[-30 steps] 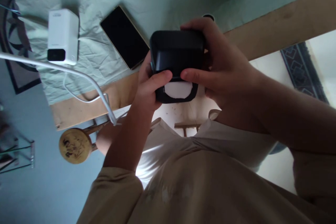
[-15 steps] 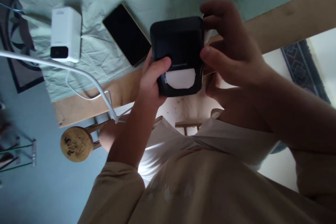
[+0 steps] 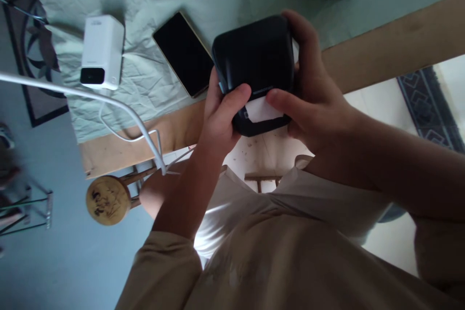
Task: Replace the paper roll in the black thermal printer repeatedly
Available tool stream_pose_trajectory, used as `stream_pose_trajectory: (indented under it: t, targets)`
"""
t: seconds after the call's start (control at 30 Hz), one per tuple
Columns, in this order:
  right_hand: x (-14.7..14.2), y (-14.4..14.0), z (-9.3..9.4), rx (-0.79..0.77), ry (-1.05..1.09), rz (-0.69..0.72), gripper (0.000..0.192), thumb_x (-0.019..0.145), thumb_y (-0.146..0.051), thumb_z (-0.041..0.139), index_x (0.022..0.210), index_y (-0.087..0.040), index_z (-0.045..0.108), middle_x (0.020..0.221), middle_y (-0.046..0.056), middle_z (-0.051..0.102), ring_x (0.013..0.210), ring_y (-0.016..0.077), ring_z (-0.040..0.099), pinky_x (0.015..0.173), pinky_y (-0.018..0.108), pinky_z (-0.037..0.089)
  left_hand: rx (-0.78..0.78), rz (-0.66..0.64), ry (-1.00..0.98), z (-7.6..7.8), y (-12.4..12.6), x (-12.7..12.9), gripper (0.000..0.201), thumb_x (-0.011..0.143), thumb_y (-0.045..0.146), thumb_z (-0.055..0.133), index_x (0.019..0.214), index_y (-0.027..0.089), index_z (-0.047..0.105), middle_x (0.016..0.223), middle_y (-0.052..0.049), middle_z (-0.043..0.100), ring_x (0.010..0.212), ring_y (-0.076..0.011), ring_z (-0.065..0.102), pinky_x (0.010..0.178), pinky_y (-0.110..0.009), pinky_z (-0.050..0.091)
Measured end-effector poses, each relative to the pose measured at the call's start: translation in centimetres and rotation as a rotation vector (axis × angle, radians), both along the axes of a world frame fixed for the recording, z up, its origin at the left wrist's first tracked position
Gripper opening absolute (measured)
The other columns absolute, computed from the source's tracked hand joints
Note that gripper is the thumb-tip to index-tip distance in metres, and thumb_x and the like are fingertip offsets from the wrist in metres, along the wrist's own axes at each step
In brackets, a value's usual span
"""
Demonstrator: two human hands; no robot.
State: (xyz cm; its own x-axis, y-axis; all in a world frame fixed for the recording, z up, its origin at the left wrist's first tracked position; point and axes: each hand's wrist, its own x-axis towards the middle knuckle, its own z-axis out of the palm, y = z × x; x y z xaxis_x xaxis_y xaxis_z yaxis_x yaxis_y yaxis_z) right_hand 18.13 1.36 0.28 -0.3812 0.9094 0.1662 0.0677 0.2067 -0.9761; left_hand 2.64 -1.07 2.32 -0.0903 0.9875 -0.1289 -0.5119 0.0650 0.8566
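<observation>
Both of your hands are closed around one thing: a black, round-cornered handheld device [image 3: 256, 53]. Your left hand [image 3: 220, 118] grips its left side, thumb laid over the face, and your right hand [image 3: 319, 106] wraps the right side, its index finger curled at the far right corner. You hold the device between them, tilted a little, in front of the near wooden edge of the bench [image 3: 392, 38]; it appears lifted clear of the top.

Near the device's near end sits a white panel [image 3: 259, 110], perhaps paper or a label. Your right thumb rests at its far edge and your left thumb lies just beside its left end, so the step in hand looks like handling or pressing around that spot. The fingers underneath are hidden, so you cannot tell how they bear.

As a judgement, any next move calls for a firm hold with one hand while the other thumb shifts, without twisting the body of the device. Allow room on the left too: a smartphone [image 3: 183, 53] lies just beyond your left hand, with a white power bank [image 3: 100, 53] farther left.
</observation>
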Motion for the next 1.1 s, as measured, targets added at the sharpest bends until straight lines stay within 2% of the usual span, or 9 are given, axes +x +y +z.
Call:
stream_pose_trajectory:
  t: [0.17,0.3,0.33,0.4,0.5,0.6,0.77,0.97,1.1]
  targets:
    - [-0.1,0.1,0.1,-0.168,0.215,-0.014,0.087,0.090,-0.040,0.071,0.158,-0.043,0.019,0.105,-0.004,0.068,0.076,0.0113,0.062,0.061,0.023,0.050,0.085,-0.111,0.162,-0.9,1.3,-1.9,0.019,0.098,0.041,0.060,0.106,0.026,0.069,0.105,-0.001,0.072,0.131,-0.0241,0.066,0.114,-0.037,0.053]
    - [-0.1,0.2,0.6,-0.250,0.308,-0.081,0.086,0.084,-0.036,0.078,0.154,-0.043,0.029,0.134,-0.005,0.068,0.112,0.0159,0.070,0.080,0.024,0.060,0.331,0.010,0.571,-0.3,2.1,-4.9,0.021,0.099,0.030,0.061,0.118,0.023,0.067,0.119,-0.006,0.070,0.122,-0.0237,0.065,0.114,-0.039,0.049]
    - [-0.1,0.4,0.6,-0.242,0.331,-0.100,0.083,0.082,-0.035,0.078,0.151,-0.041,0.032,0.144,-0.005,0.064,0.123,0.0168,0.068,0.089,0.025,0.061,0.354,0.035,0.855,0.1,2.2,-5.6,0.026,0.098,0.024,0.060,0.123,0.023,0.067,0.123,-0.007,0.069,0.121,-0.0234,0.064,0.112,-0.039,0.050]
    - [-0.1,0.7,0.6,-0.224,0.358,-0.129,0.079,0.079,-0.036,0.078,0.147,-0.040,0.037,0.156,-0.006,0.056,0.138,0.0183,0.062,0.103,0.027,0.060,0.305,-0.030,1.284,1.0,2.4,-6.4,0.033,0.095,0.023,0.064,0.128,0.024,0.070,0.141,-0.009,0.067,0.140,-0.0295,0.055,0.128,-0.047,0.036]
    - [-0.1,1.1,0.4,-0.224,0.337,-0.128,0.077,0.079,-0.038,0.075,0.146,-0.041,0.037,0.158,-0.006,0.054,0.141,0.0194,0.060,0.109,0.030,0.059,0.067,-0.179,1.565,1.5,2.7,-7.0,0.053,0.092,0.026,0.066,0.145,0.028,0.066,0.167,-0.005,0.050,0.161,-0.0424,0.030,0.135,-0.066,0.016]
    - [0.1,1.3,0.0,-0.205,0.339,-0.115,0.077,0.080,-0.038,0.075,0.146,-0.042,0.036,0.155,-0.007,0.056,0.139,0.0193,0.062,0.106,0.031,0.060,0.047,-0.246,1.572,1.2,2.9,-7.4,0.060,0.093,0.034,0.065,0.152,0.026,0.062,0.172,-0.007,0.043,0.164,-0.0434,0.024,0.135,-0.067,0.013]
    - [0.1,1.2,-0.1,-0.234,0.358,-0.106,0.082,0.080,-0.038,0.077,0.148,-0.040,0.031,0.145,-0.005,0.063,0.125,0.0180,0.068,0.091,0.028,0.062,0.113,-0.195,1.421,0.5,3.4,-8.8,0.044,0.088,0.034,0.071,0.132,0.031,0.072,0.160,-0.005,0.056,0.159,-0.0344,0.037,0.140,-0.051,0.013]
    - [0.2,1.2,-0.1,-0.231,0.302,-0.104,0.082,0.081,-0.038,0.073,0.151,-0.043,0.029,0.137,-0.004,0.067,0.118,0.0188,0.072,0.087,0.029,0.063,0.026,0.000,1.329,0.0,4.1,-10.3,0.036,0.081,0.034,0.081,0.116,0.032,0.073,0.159,-0.001,0.058,0.168,-0.0423,0.013,0.135,-0.065,-0.014]
    - [0.3,1.0,-0.1,-0.215,0.368,-0.058,0.081,0.085,-0.036,0.074,0.151,-0.040,0.028,0.140,-0.005,0.064,0.112,0.0132,0.070,0.086,0.024,0.060,0.287,0.192,0.978,-0.1,2.9,-8.1,0.014,0.096,0.041,0.069,0.107,0.032,0.069,0.140,0.001,0.068,0.164,-0.0263,0.031,0.141,-0.048,0.007]
